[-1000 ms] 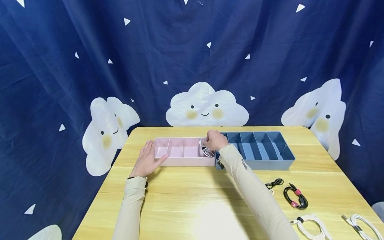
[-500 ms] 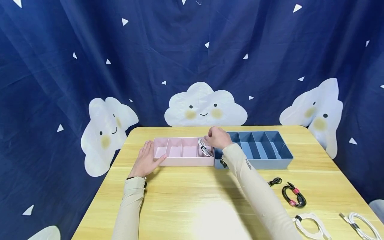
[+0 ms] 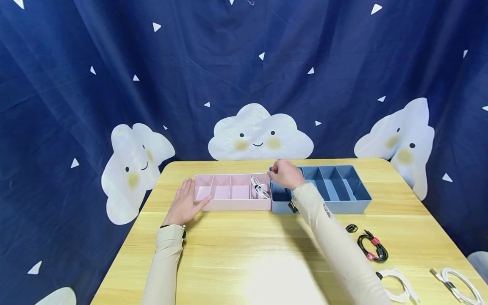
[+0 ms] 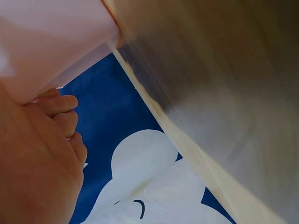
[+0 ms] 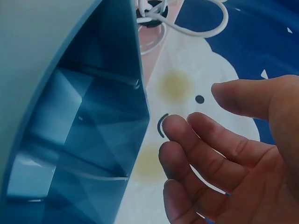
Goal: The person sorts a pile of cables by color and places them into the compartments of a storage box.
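My left hand [image 3: 184, 204] rests at the left end of a pink divided box [image 3: 233, 205], fingers straight along the end wall and thumb at the front rim. A coiled white cable [image 3: 260, 187] with a black tie lies in that box's rightmost compartment. Against the pink box's right end stands a blue divided box [image 3: 343, 207]. Over the blue box's left end hovers my right hand [image 3: 287, 174]. In the right wrist view its fingers [image 5: 205, 158] are loosely bent, thumb apart, with nothing between them, beside the blue box's wall [image 5: 28, 70].
To the right on the wooden table [image 3: 236, 250] lie a small black cable [image 3: 351, 228], a black cable with pink ties [image 3: 362, 250] and two coiled white cables, one nearer [image 3: 392, 272] and one far right [image 3: 463, 277]. A dark blue curtain [image 3: 183, 51] hangs behind.
My right hand has let go of the white cable in the pink box and moved right, over the blue box. The left hand has stayed on the pink box. The view has shifted slightly.
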Tool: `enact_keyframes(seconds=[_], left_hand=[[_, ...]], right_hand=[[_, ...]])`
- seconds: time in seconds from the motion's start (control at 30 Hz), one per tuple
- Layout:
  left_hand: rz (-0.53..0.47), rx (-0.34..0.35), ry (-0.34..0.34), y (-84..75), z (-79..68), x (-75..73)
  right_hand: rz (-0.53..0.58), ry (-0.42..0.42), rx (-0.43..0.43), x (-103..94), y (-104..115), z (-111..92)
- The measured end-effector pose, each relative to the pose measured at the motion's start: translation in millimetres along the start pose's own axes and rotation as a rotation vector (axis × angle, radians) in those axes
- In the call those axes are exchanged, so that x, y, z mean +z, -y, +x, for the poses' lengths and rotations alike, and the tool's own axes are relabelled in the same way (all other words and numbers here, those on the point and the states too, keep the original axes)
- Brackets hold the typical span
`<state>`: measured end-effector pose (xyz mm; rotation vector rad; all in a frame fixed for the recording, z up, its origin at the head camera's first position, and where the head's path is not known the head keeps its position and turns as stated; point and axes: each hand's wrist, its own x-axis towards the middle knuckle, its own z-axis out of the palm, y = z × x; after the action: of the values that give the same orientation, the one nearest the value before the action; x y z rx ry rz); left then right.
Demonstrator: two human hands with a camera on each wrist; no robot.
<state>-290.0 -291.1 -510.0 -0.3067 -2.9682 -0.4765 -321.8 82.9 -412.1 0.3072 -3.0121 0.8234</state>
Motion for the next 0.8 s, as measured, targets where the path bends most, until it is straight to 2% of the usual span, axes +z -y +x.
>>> enact_keyframes(seconds=[0.3,0.8], left_hand=[[-0.016,-0.008,0.006,2.0,0.9,1.7],[-0.022,-0.011,0.021,3.7,1.4,2.3]], right_hand=[[-0.009,-0.042,-0.008,-8.2,-13.6,-9.6],[-0.01,-0.047,0.012,-22.5,-31.0,-24.4]])
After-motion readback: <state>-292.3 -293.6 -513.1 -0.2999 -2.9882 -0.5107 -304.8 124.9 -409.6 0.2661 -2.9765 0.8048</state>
